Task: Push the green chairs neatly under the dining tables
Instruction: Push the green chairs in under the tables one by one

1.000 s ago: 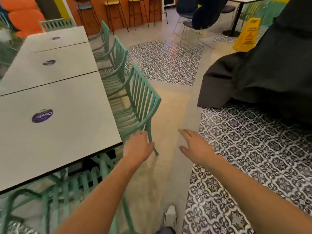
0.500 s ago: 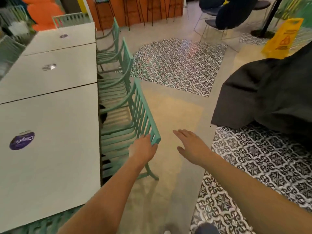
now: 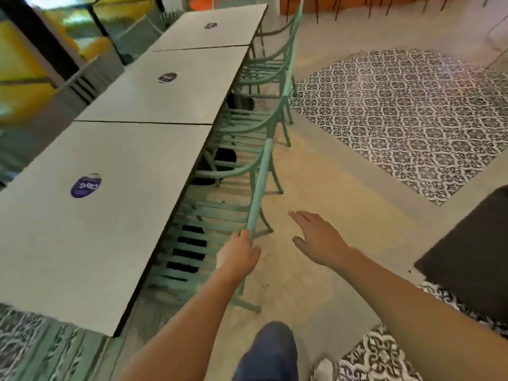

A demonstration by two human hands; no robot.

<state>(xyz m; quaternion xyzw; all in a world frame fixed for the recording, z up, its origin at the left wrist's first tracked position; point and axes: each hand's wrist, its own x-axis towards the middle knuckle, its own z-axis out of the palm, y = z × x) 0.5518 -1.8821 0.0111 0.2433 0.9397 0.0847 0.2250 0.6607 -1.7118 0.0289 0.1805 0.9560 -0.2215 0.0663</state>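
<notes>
the left hand (image 3: 239, 254) grips the near end of the top rail of the nearest green chair (image 3: 258, 185), whose seat sits tucked under the near white counter (image 3: 110, 215). the right hand (image 3: 319, 237) hovers above the floor (image 3: 330, 182), fingers spread, holding nothing. two more green chairs (image 3: 277, 67) line the same counter edge farther on.

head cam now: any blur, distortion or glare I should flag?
Head view: motion blur smears the top-left background and bottom-left floor; wide-angle bend curves the table edges and chair row; centre stays fairly sharp, including the left hand on the chair back and the open right hand; faint pinkish glare on the patterned tiles at right.
</notes>
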